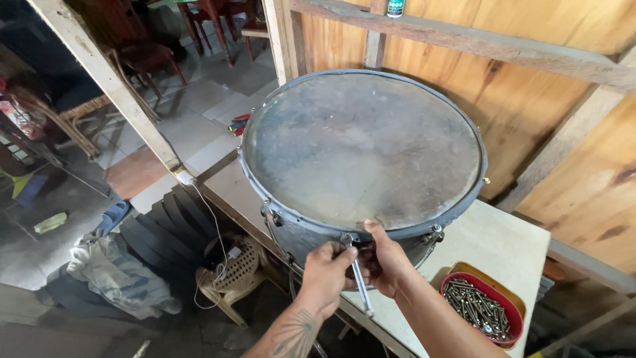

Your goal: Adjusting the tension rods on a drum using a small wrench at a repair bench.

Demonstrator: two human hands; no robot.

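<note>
A large grey drum (361, 149) with a worn, dull head stands on a pale workbench (493, 242). Its blue-grey metal hoop runs round the top edge. My left hand (324, 272) grips a slim metal wrench (360, 278) whose head sits on a tension bolt at the near rim. My right hand (384, 258) is pressed against the drum's near side, thumb up on the hoop, fingers by the same bolt. A lug (434, 234) sticks out to the right of it.
A red oval tray (483, 305) full of metal bolts sits on the bench at the right. Plywood wall and beams rise behind the drum. At the left lie a slanted wooden post (109, 86), dark tyres, a wicker basket (235, 268) and chairs.
</note>
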